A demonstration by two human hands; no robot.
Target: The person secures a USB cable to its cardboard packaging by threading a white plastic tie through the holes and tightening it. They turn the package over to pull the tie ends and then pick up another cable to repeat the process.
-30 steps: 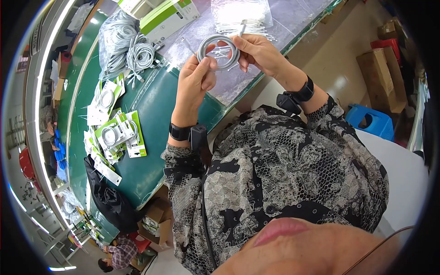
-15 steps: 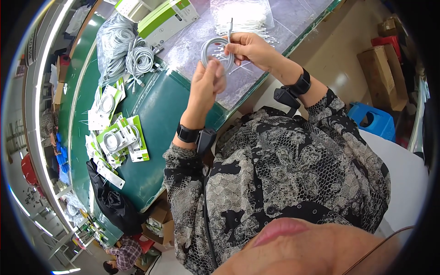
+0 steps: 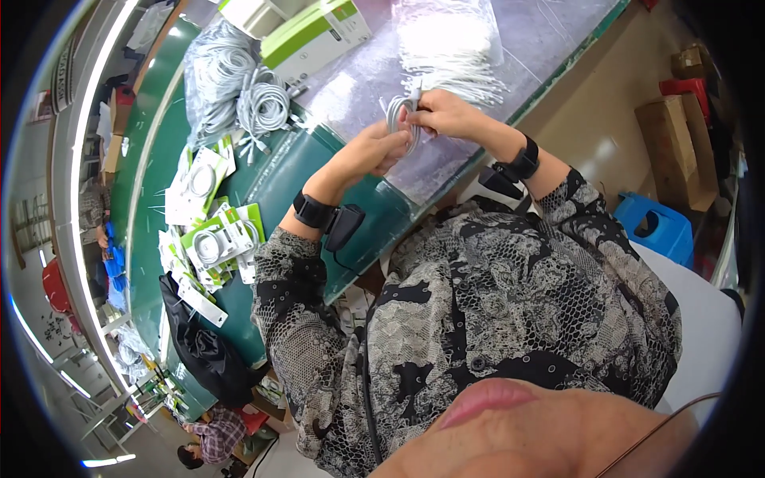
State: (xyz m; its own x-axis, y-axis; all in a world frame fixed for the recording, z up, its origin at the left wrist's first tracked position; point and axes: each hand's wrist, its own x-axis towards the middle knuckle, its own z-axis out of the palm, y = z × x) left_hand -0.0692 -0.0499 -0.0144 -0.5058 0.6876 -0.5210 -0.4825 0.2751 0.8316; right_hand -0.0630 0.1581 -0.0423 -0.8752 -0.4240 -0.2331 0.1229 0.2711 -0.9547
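A coiled grey cable [image 3: 412, 131] is held up between my two hands, over the lilac sheet on the table. My left hand [image 3: 374, 148] grips the coil's near left side, with its fingers bent around it. My right hand [image 3: 446, 114] pinches the coil at its upper right, where a plug end [image 3: 415, 89] sticks up. Part of the loop is hidden behind my fingers. Just beyond my hands, a heap of white ties [image 3: 450, 76] lies partly in a clear plastic bag.
More coiled grey cables [image 3: 263, 107] lie at the left, some in a clear bag [image 3: 211, 80]. Nearer are green-and-white cable packs [image 3: 209, 247] and a black cloth [image 3: 199, 350]. A green-and-white box [image 3: 315, 40] stands at the back. A blue stool [image 3: 657, 227] is at right.
The coil has turned from facing the camera to nearly edge-on. My left hand has closed in on its near side, and my left elbow has swung outward. The view has shifted slightly.
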